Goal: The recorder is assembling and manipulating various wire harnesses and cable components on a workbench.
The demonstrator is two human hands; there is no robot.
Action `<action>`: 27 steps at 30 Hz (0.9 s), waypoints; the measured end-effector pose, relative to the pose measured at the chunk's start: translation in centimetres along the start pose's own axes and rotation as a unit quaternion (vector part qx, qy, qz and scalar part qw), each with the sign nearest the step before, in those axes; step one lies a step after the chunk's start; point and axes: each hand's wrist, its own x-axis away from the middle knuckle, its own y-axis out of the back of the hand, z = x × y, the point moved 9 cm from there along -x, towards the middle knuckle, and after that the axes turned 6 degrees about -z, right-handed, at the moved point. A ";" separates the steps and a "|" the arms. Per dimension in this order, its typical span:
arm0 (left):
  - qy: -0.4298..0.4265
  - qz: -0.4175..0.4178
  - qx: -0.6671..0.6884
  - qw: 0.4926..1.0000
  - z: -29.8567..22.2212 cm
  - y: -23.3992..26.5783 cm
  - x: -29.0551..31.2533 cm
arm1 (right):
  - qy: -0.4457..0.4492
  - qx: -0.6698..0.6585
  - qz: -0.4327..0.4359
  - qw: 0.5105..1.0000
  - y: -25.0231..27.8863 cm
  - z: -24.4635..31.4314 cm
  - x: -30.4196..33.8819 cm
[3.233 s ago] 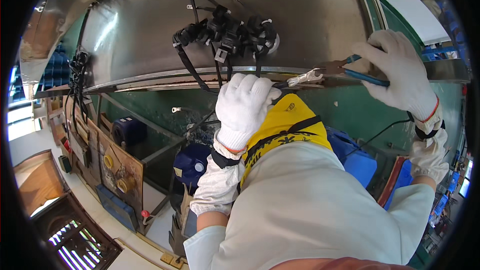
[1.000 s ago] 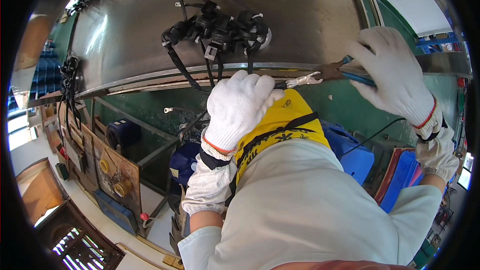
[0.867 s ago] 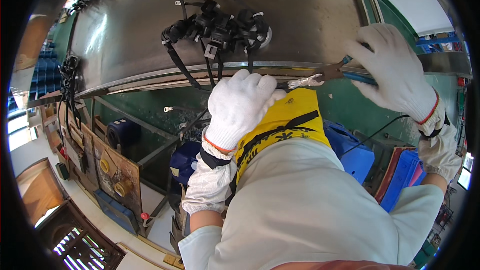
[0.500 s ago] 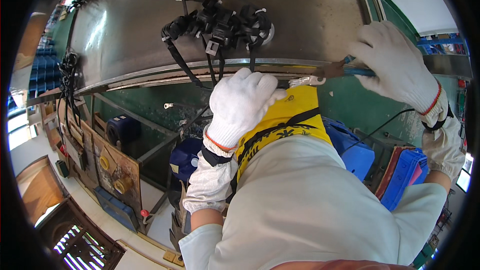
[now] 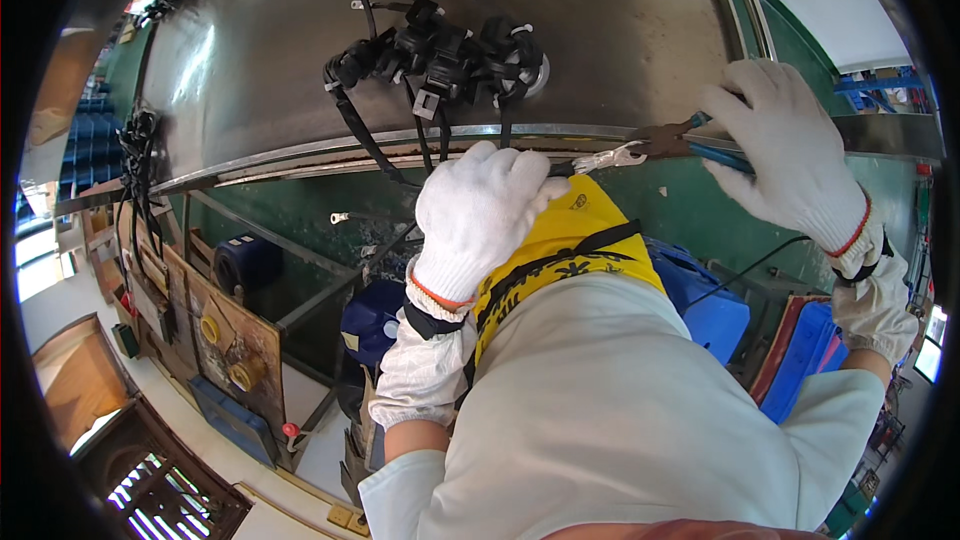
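My left hand (image 5: 480,202), in a white knit glove, is closed around a dark cable at the near edge of the metal tabletop. Silvery cable lugs (image 5: 606,159) stick out to the right past its fingers. My right hand (image 5: 785,150), gloved the same way, grips pliers (image 5: 672,139) by their blue handles. The brown plier jaws point left, right at the tips of the lugs; whether they touch cannot be made out. A bundled black wire harness (image 5: 440,52) with connectors lies on the tabletop, some of its wires hanging over the edge beside my left hand.
The metal tabletop (image 5: 620,30) has a raised rim. More black cables (image 5: 138,155) hang over its left end. Below are a blue container (image 5: 372,320), blue bins (image 5: 705,305) and a wooden board (image 5: 225,325) with yellow fittings. A yellow apron (image 5: 590,230) covers my front.
My right hand has shifted slightly toward me, and the plier handles have turned with it. The lug tips now show more clearly beside the jaws. My left hand has barely moved.
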 end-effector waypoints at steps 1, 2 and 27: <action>-0.003 -0.001 -0.003 1.000 -0.1 -0.1 -0.1 | -0.002 0.000 0.000 1.000 0.0 -0.1 0.0; -0.006 -0.001 -0.007 1.000 -0.2 -0.1 -0.1 | 0.001 -0.001 0.004 1.000 -0.1 -0.1 0.1; -0.027 -0.080 0.017 0.996 -0.3 0.7 0.2 | -0.016 -0.005 0.039 0.999 -0.9 -0.5 0.0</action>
